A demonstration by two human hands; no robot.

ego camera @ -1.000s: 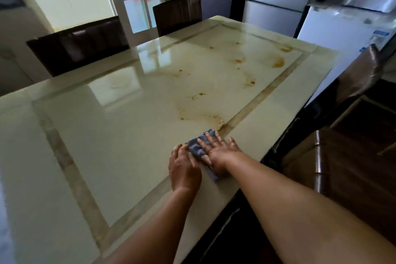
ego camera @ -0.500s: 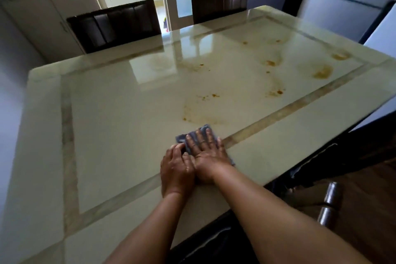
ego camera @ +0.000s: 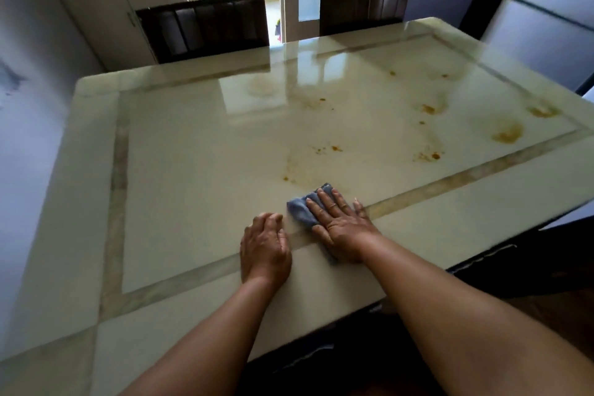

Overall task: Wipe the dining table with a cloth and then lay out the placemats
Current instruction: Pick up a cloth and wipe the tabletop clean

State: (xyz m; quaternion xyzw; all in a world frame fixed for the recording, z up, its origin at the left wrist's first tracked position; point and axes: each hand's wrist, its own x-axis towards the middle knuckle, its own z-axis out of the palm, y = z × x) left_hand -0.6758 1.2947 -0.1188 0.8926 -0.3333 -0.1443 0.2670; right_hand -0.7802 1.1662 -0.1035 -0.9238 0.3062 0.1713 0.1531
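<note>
Right hand presses flat on blue cloth to scrub table stains, left hand resting loosely curled beside, bracing, gripping nothing.

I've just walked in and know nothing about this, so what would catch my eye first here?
Orange-brown stains spatter the right and middle of the glossy cream stone dining table. Near its front edge the right hand presses flat on a crumpled blue-grey cloth, while the left hand rests on the table beside it. Two dark brown chairs stand along the far side.
</note>
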